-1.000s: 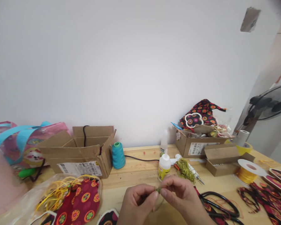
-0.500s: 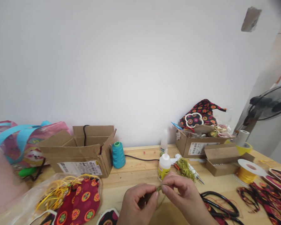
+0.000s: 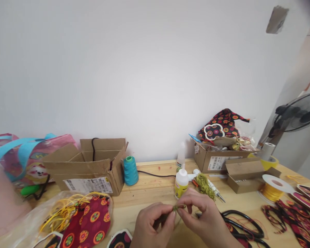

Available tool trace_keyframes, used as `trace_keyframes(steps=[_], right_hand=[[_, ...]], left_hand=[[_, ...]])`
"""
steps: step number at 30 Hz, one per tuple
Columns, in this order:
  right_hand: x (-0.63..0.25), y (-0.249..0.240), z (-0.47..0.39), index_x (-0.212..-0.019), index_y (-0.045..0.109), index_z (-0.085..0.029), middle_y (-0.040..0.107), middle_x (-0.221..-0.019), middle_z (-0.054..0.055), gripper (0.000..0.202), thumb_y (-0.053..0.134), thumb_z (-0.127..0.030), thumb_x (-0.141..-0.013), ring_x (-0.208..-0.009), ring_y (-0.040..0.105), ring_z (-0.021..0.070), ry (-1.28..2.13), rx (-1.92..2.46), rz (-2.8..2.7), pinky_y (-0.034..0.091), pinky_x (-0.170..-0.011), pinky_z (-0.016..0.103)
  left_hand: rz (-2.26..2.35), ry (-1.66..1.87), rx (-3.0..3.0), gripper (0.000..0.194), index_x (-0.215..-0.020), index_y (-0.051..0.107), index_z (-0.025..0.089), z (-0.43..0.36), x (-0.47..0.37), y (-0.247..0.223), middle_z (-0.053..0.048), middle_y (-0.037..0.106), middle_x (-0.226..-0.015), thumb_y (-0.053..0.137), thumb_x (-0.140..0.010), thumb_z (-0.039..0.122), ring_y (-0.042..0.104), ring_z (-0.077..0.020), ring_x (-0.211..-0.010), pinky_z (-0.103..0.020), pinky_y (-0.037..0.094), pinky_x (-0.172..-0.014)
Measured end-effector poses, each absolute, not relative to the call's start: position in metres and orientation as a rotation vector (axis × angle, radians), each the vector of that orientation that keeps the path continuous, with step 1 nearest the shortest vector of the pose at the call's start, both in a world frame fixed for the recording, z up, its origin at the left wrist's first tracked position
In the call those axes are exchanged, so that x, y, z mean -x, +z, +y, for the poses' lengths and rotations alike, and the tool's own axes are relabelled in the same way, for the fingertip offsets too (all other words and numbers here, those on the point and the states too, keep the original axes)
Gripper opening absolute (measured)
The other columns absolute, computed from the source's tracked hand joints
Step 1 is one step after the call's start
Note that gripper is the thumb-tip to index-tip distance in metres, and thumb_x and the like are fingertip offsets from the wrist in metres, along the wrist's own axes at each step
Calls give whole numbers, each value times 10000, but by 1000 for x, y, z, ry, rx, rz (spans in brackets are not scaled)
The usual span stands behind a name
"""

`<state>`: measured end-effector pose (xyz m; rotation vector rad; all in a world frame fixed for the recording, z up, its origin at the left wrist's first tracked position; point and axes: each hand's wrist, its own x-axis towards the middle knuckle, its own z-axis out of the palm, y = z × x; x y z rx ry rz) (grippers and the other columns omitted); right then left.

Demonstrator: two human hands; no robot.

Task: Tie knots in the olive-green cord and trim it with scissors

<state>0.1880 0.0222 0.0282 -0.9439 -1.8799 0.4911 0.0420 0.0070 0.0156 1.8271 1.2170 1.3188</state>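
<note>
A small olive-green cord knot sits low in the centre of the frame, pinched from both sides just above the desk. The left hand grasps it with thumb and forefinger closed on its left end, and the right hand has its fingers clenched on the right end; the two hands nearly touch. Just behind them stands a white glue bottle with a yellow label, beside a loose bundle of olive-green cord. To the right lie black scissors and a spool of yellow cord. Left of centre are a teal thread cone and an open cardboard box, with red floral fabric at the lower left.
</note>
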Motion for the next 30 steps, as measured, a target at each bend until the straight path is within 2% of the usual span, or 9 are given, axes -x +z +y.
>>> trace_keyframes(steps=[4, 8, 16, 19, 30], right_hand=[[-189, 28, 20, -680, 653, -160, 558, -573, 18, 93, 561, -158, -689, -561, 493, 139, 579, 945, -1830, 415, -554, 248], [-189, 29, 19, -666, 653, -163, 568, -573, 19, 103, 557, -162, -704, -552, 486, 134, 606, 928, -1818, 407, -534, 237], [-191, 22, 23, -667, 655, -161, 554, -582, 12, 103, 581, -206, -723, -570, 485, 133, 834, 857, -1708, 407, -564, 248], [-192, 20, 23, -679, 656, -162, 553, -594, 12, 84, 587, -188, -721, -596, 489, 138, 822, 834, -1709, 406, -592, 259], [-192, 27, 22, -687, 625, -161, 560, -625, 18, 36, 590, -160, -689, -617, 497, 148, 722, 876, -1745, 416, -587, 259]], left_hand=[[1205, 1408, -1946, 166, -612, 691, 167, 8, -41, 16, -21, 570, -469, 556, -709, 177, 496, -127, -441, -201, 369, -450], [1199, 1403, -1968, 152, -623, 694, 162, 8, -40, 16, -29, 581, -475, 562, -698, 153, 516, -132, -446, -198, 387, -452], [1147, 1390, -1535, 102, -620, 692, 183, 3, -43, 19, -13, 612, -543, 603, -648, 224, 513, -130, -496, -191, 389, -464], [1100, 1348, -1411, 113, -643, 698, 188, 2, -44, 22, -6, 618, -563, 614, -648, 264, 503, -120, -498, -183, 381, -462], [1125, 1429, -1635, 80, -633, 670, 177, 5, -41, 21, 3, 612, -556, 595, -660, 168, 528, -108, -511, -160, 403, -482]])
